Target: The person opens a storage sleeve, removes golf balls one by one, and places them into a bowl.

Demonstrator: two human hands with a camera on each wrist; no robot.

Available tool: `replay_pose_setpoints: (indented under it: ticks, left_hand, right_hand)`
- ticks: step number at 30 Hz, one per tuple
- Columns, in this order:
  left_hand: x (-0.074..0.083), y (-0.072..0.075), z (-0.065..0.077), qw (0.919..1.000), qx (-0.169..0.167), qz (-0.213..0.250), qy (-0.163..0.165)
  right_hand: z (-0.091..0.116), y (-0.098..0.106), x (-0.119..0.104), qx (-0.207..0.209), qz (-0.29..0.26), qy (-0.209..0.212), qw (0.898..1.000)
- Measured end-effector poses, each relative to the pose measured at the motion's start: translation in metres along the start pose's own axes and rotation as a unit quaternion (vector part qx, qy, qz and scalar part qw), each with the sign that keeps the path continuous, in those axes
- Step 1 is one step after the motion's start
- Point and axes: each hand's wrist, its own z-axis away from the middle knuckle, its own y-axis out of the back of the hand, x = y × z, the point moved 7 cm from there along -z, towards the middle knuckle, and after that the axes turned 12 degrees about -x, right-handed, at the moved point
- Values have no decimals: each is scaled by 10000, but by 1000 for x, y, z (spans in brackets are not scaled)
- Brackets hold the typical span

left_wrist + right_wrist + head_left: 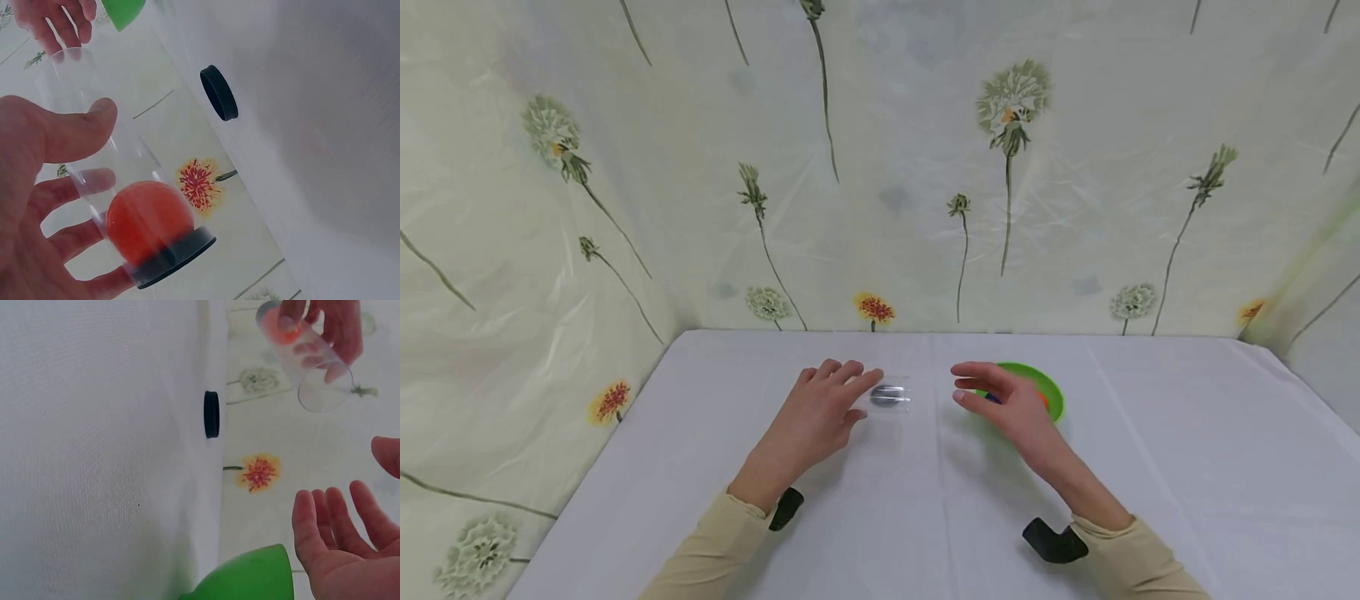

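Observation:
My left hand (816, 412) grips a clear plastic tube (134, 156), thumb on one side and fingers round the other. A black cap (178, 256) covers one end, and an orange-red ball (150, 215) sits inside against it. The tube's other end is uncovered and faces my right hand (1018, 412). That hand hovers over a green bowl (1057, 400), its fingers apart from the thumb and nothing between them. Inside the bowl, partly hidden by the hand, are an orange thing (1043, 401) and a dark blue thing (992, 398).
A loose black cap (212, 415) stands on the white-covered table (865, 525), showing through the tube in the head view. Behind the table hangs a flower-patterned sheet (895, 150). Black wrist mounts (1054, 542) stick out beneath the sleeves.

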Motion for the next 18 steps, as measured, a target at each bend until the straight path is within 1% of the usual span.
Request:
replay_pose_setpoints:
  ticks: [8, 18]
  left_hand:
    - [0, 2, -2, 10000, 33, -23, -6]
    - [-1, 0, -3, 9998, -110, -111, 119]
  right_hand:
    - [-5, -12, 0, -205, 62, -169, 9996]
    - [-11, -27, -3, -463, -65, -164, 9988]
